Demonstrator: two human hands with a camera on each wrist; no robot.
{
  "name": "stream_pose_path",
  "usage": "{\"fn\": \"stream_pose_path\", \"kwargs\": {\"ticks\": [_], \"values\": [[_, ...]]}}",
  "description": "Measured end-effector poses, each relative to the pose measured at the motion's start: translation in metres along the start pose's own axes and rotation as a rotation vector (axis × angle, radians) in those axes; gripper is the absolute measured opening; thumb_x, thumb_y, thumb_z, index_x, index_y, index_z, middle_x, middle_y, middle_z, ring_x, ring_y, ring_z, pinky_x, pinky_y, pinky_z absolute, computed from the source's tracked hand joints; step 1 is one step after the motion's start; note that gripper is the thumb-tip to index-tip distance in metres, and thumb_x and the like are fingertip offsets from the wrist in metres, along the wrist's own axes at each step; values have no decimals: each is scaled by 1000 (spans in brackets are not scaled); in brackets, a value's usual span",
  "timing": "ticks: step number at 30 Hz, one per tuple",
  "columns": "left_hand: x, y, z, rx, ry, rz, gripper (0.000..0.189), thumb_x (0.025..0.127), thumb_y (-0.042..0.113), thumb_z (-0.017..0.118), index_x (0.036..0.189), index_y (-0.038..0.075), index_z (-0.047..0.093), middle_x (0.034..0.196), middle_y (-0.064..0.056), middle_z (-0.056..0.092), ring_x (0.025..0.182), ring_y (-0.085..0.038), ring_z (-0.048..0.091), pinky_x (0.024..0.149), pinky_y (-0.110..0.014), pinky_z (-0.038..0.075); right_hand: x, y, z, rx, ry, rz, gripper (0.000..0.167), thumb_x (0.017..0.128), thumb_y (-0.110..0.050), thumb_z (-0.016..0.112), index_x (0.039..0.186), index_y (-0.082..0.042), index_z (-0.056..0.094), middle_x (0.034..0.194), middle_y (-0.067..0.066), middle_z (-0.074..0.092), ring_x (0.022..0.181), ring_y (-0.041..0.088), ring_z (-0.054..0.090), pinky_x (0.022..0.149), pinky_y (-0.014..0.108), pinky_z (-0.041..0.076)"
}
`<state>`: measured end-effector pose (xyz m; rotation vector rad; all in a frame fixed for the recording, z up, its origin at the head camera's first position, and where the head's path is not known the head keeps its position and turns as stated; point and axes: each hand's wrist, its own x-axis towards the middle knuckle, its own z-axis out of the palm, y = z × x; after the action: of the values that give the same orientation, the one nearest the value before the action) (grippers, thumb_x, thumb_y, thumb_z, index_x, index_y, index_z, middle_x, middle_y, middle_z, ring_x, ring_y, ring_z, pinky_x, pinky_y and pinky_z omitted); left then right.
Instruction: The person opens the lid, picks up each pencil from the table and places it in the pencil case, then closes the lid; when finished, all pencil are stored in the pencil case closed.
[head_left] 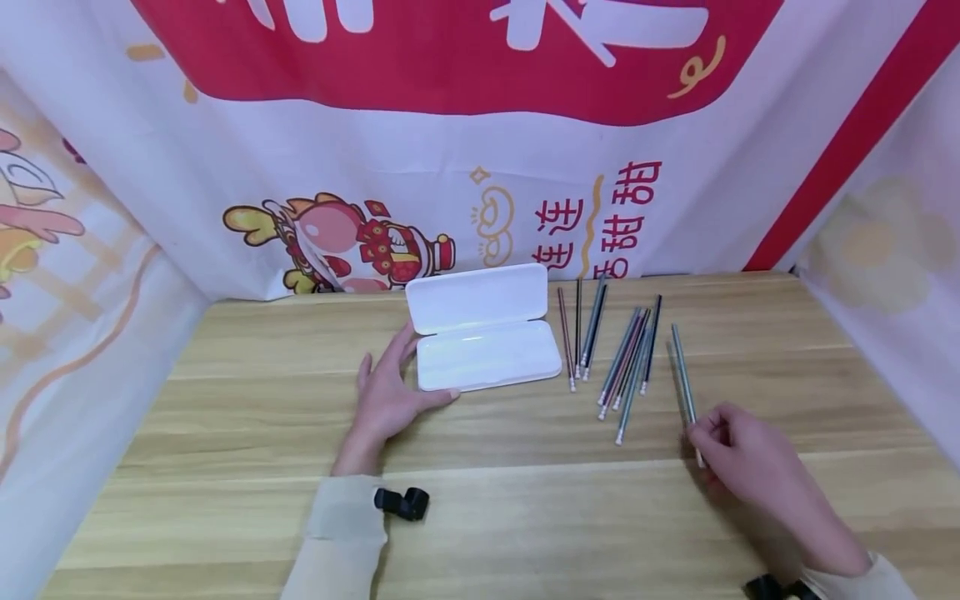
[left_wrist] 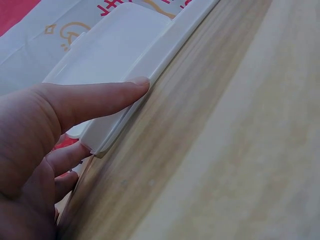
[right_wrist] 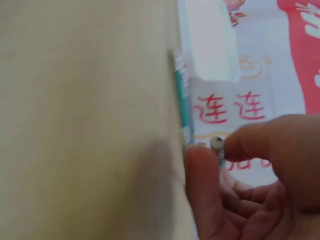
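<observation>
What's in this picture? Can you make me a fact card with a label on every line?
White case: open, lid tilted up at the back
Left hand: holds the case's left side, thumb on the front edge
Right hand: pinches one pencil near its eraser end
Other pencils: lying right of the case
Table: wood-patterned
Backdrop: printed cloth

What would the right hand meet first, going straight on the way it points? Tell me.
Heading forward and leftward, the right hand, which pinches one pencil, would probably meet the nearer bunch of pencils first; its height is unclear, so it might pass above them.
</observation>
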<state>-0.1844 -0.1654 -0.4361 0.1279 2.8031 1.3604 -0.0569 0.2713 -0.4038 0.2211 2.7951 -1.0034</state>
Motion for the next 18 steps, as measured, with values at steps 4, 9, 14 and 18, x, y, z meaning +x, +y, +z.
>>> {"fn": "stream_pose_path", "kwargs": {"ticks": [4,9,14,18], "values": [[-1,0,0,-6,9,9,124,73,37,101,171,32,26,167,0,52,165,-26,30,136,-56,-14,15,-25,-1,20,73,-70,29,111,-32,57,115,-5,63,80,5,70,66,16,64,51,28,51],[-2,-1,1,-5,-3,12,124,73,38,101,171,33,25,166,0,53,165,-25,31,136,-56,-14,36,-58,18,71,105,-245,19,110,-23,60,116,-6,66,91,9,72,71,17,65,53,27,54],[-2,0,1,0,13,17,124,72,39,101,171,31,27,164,2,55,165,-23,31,137,-54,-13,55,-80,38,103,82,-372,12,109,-16,62,115,-7,67,95,7,74,77,17,65,58,25,55],[-3,0,-1,10,27,12,123,73,40,101,171,30,28,164,3,56,165,-22,31,137,-54,-12,69,-95,50,86,68,-414,10,108,-16,64,114,-11,70,97,5,74,79,17,64,63,25,56]]}}
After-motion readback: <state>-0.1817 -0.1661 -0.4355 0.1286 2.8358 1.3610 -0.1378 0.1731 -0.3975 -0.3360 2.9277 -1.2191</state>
